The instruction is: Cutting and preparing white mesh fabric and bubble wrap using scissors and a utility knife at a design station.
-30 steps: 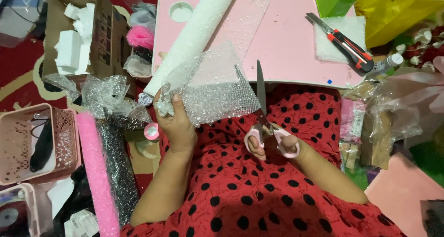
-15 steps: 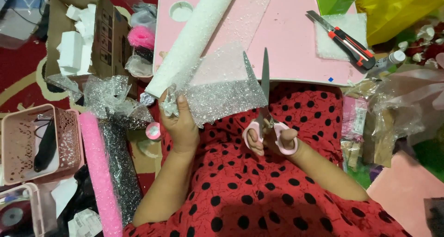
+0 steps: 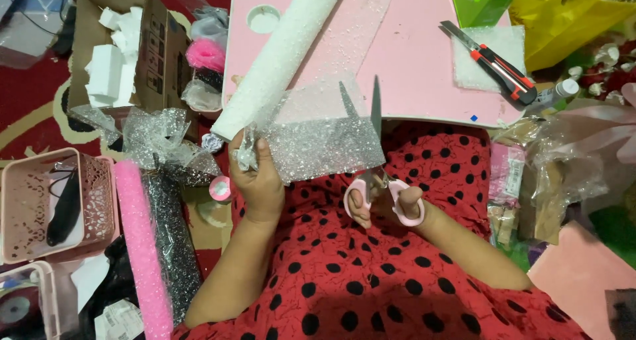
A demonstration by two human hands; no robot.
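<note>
My left hand [image 3: 260,181] grips the edge of a sheet of glittery white mesh fabric [image 3: 318,141] that unrolls from a white roll [image 3: 281,55] lying across a low pink table [image 3: 411,55]. Pink-handled scissors [image 3: 377,174] sit in my right hand [image 3: 384,204], blades spread apart and pointing away from me, cutting into the near edge of the mesh. Both hands hover above my lap, which is covered in red cloth with black dots.
A red-and-black utility knife [image 3: 493,61] lies on a white foam pad on the table. A cardboard box with white foam blocks [image 3: 119,55], pink lace baskets [image 3: 40,211], pink and black mesh rolls [image 3: 142,247] and clear wrap crowd the left. Cellophane and packets lie right.
The scissors have advanced further into the mesh with the blades spread wider. My left hand has shifted slightly up while holding the fabric taut.
</note>
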